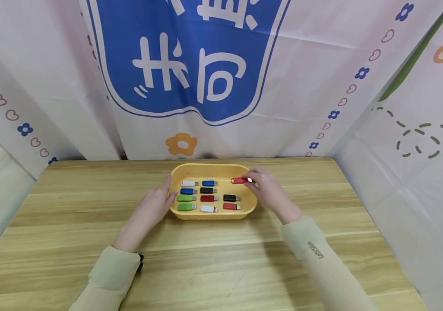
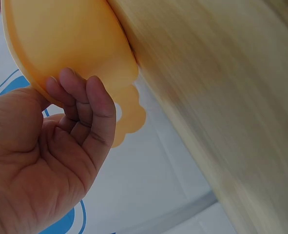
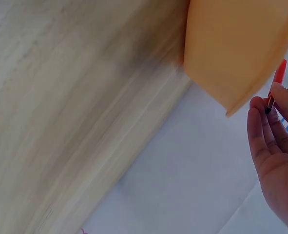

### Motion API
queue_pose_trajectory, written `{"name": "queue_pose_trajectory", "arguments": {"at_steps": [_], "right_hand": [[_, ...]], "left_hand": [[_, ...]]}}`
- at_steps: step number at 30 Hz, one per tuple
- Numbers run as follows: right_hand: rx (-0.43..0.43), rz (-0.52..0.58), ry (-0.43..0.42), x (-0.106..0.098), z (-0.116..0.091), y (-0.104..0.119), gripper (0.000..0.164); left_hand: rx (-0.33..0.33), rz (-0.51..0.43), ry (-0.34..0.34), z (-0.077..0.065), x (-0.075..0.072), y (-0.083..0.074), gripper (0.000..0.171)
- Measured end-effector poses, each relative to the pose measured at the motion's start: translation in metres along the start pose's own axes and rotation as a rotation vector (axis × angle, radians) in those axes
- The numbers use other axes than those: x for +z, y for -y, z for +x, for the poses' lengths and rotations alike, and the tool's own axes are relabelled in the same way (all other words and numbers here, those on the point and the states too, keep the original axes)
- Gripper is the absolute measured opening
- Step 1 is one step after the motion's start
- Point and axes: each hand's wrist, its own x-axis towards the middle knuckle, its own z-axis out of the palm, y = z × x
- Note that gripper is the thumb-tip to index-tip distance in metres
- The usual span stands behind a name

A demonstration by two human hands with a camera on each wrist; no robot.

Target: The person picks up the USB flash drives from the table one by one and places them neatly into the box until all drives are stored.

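Observation:
A shallow yellow tray (image 1: 210,217) holds several USB sticks laid out in columns, their metal plugs pointing right. At its left end my left hand (image 1: 152,207) grips the rim, thumb over the edge and fingers against the outer wall (image 2: 78,29). Over the right end, my right hand (image 1: 268,189) pinches a red USB stick (image 1: 238,180) by its plug end between thumb and fingers. That red stick (image 3: 280,73) also shows above the rim in the right wrist view. Below it in the tray lie a black USB stick (image 1: 230,198) and another red USB stick (image 1: 231,206).
The tray stands near the back of a wood-grain table (image 1: 213,263). Behind the table hangs a printed white cloth (image 1: 303,86), with more cloth at both sides. The left column has white, blue and green sticks; the middle one has blue, black, dark red and white.

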Motion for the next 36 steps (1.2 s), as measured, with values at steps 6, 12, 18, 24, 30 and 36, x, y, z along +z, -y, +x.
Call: {"name": "queue_pose_trajectory", "arguments": {"at_steps": [6, 12, 18, 24, 30, 36], "right_hand": [[-0.005, -0.007, 0.039, 0.012, 0.004, 0.004, 0.018], [0.027, -0.006, 0.08, 0.016, 0.007, 0.006, 0.019], [0.028, -0.025, 0.104, 0.021, 0.009, 0.005, 0.02], [0.027, -0.041, 0.114, 0.026, 0.011, 0.002, 0.018], [0.036, -0.065, 0.126, 0.028, 0.013, 0.002, 0.016], [0.035, -0.073, 0.13, 0.029, 0.014, 0.003, 0.016]], "left_hand": [[-0.001, -0.002, 0.008, -0.001, 0.0, 0.0, 0.069], [0.028, -0.007, -0.02, -0.001, 0.002, 0.002, 0.068], [0.034, -0.002, -0.032, -0.001, 0.003, 0.003, 0.067], [0.023, -0.001, -0.02, -0.001, 0.002, 0.003, 0.068], [0.031, -0.002, -0.025, -0.001, 0.002, 0.002, 0.068], [0.03, 0.001, -0.017, -0.001, 0.001, 0.002, 0.068]]}}
